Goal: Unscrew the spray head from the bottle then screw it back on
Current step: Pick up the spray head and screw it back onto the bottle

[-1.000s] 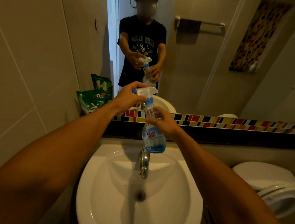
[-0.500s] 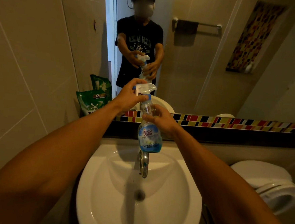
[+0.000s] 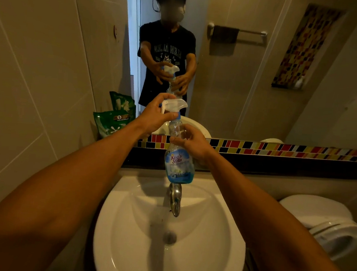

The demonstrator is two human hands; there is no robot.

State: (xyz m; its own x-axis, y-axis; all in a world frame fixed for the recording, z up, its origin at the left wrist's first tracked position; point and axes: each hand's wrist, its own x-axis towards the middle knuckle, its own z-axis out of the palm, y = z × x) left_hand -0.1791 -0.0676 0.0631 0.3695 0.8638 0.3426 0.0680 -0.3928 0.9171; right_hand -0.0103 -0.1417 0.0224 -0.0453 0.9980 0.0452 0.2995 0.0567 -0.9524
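**Spray bottle held over the sink**

The clear bottle (image 3: pixel 178 163), its contents hard to make out, hangs upright above the tap (image 3: pixel 175 199). The left hand (image 3: pixel 155 116) wraps the spray head (image 3: pixel 174 105); the right hand (image 3: pixel 191 141) grips the bottle's neck.

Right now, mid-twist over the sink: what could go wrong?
1. The right hand holds the bottle only at its narrow upper part, with the heavy liquid end hanging free below. It could slip and drop onto the tap or sink.
2. The left hand wraps the spray head near the trigger; a squeeze might spray.
3. The bottle looks slightly tilted; once the head is off, liquid could spill.
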